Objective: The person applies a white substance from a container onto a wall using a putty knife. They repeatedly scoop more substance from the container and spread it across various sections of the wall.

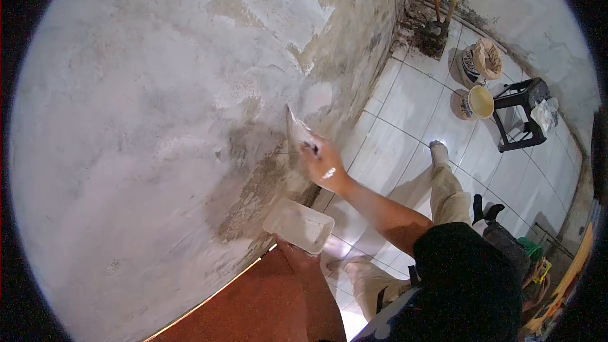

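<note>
My right hand [322,163], closed and smeared with white, grips a putty knife [295,128]. Its whitened blade is against or very close to the wall [126,107]; the handle is mostly hidden by my fingers. White filler covers much of that wall, with bare grey-brown patches around the blade. Lower down, a whitish rectangular plastic tub [303,223] is held near the wall by my left hand [292,254]. That hand is dark and partly hidden by the tub, its fingers hard to make out.
A reddish-brown panel [234,304] lies by the wall's lower edge. On the tiled floor [405,107] stand a yellowish bucket [480,102], a bucket with a paper sack [489,60] and a black stool [531,98]. Long-handled tools [436,25] lean in the corner.
</note>
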A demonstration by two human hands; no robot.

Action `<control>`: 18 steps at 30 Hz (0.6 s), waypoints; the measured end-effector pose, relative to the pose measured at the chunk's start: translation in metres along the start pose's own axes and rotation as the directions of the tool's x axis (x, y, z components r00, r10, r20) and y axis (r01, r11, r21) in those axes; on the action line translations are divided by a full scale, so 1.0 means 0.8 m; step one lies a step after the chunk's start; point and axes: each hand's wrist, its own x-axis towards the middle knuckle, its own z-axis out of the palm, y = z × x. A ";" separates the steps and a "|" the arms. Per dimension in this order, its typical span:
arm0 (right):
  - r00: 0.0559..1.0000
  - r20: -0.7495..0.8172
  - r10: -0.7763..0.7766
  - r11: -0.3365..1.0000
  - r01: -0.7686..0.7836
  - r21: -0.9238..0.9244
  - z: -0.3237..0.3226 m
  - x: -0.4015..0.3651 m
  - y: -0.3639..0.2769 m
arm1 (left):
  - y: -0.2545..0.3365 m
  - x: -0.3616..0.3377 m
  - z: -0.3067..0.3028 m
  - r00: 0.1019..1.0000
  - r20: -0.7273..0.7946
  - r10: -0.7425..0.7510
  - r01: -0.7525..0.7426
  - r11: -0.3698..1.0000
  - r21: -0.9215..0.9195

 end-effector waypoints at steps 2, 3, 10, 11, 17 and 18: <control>0.991 -0.097 -0.088 0.994 0.093 0.052 -0.009 -0.006 0.045 | 0.002 -0.001 0.000 0.999 -0.008 0.037 -0.037 0.998 0.042; 0.977 -0.125 0.171 0.985 -0.166 0.051 -0.019 -0.002 0.074 | 0.007 -0.005 0.023 0.999 -0.004 -0.041 0.040 0.990 -0.138; 0.890 -0.400 0.220 0.975 -0.215 0.058 -0.016 0.057 0.014 | 0.017 -0.022 0.088 0.995 -0.016 -0.094 0.085 0.949 -0.305; 0.914 -0.404 -0.045 0.989 -0.016 -0.145 0.020 0.059 0.043 | 0.016 -0.023 0.081 0.996 -0.016 -0.091 0.081 0.948 -0.308; 0.982 0.182 -0.050 0.935 0.110 -0.337 0.055 -0.022 0.038 | 0.013 -0.026 0.042 0.992 -0.024 -0.121 0.090 0.842 -0.532; 0.963 0.248 -0.102 0.960 0.161 -0.229 0.049 -0.033 0.064 | 0.015 -0.035 0.077 0.990 -0.097 -0.101 0.057 0.925 -0.376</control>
